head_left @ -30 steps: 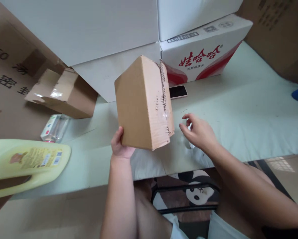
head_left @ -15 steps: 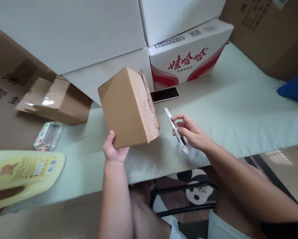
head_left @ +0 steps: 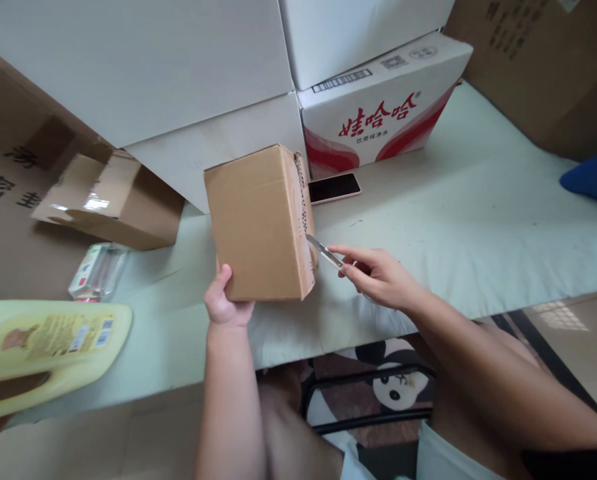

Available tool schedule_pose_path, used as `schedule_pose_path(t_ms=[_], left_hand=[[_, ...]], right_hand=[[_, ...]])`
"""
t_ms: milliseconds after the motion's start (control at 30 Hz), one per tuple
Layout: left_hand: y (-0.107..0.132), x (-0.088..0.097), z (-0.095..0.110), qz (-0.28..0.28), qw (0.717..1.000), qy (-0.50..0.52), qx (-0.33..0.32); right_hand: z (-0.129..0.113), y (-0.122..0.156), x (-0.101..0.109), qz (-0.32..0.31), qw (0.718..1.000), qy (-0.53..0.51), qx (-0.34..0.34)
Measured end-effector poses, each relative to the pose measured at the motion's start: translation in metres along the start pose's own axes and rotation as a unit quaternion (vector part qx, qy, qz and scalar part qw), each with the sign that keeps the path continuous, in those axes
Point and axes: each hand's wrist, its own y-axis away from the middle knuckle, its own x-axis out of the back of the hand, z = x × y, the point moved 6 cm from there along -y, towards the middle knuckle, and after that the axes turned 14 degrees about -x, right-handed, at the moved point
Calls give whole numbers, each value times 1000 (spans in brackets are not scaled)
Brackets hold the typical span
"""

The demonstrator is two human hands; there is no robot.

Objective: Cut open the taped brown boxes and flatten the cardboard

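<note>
My left hand (head_left: 227,298) grips a brown cardboard box (head_left: 253,227) by its lower left corner, thumb on the near face and the other fingers hidden beneath. The box is tilted, and its right side has a ragged, perforated strip. Between the thumb and fingers of my right hand (head_left: 376,275) is a utility knife (head_left: 327,254). Its blade points up and left, with the tip at the ragged side of the box; whether it has cut in, I cannot tell.
Behind the box lies a phone (head_left: 334,188), in front of a white and red carton (head_left: 378,123). An opened small box (head_left: 138,200), a clear plastic package (head_left: 98,272) and a yellow bottle (head_left: 78,340) are at left. Something blue (head_left: 593,177) sits at right.
My right hand has brought the knife left and turned it, so the tip now meets the box's ragged side. The box has rotated slightly and sits more upright in my left hand.
</note>
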Motion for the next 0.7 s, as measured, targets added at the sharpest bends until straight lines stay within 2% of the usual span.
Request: schedule_pose_path(t_ms=[133,367,467,567,633,700], left_hand=[[0,2,5,12,1000,-4,-13],[1,-4,10,13,1000,14,16],[2,-7,12,25,999,41,25],[3,-9,10,22,996,60,54],[4,-10,8,17,995,64,68],[6,-11,6,6,995,64,81]], right_hand=[[-3,1,-5,-15,999,36,13],[-7,6,-19,-62,995,68,36],[-3,1,-6,7,998,59,-11],[9,-5,8,92,980,152,-95],[18,-9,10,101,957,235,-136],[25,-11,5,80,946,281,-143]])
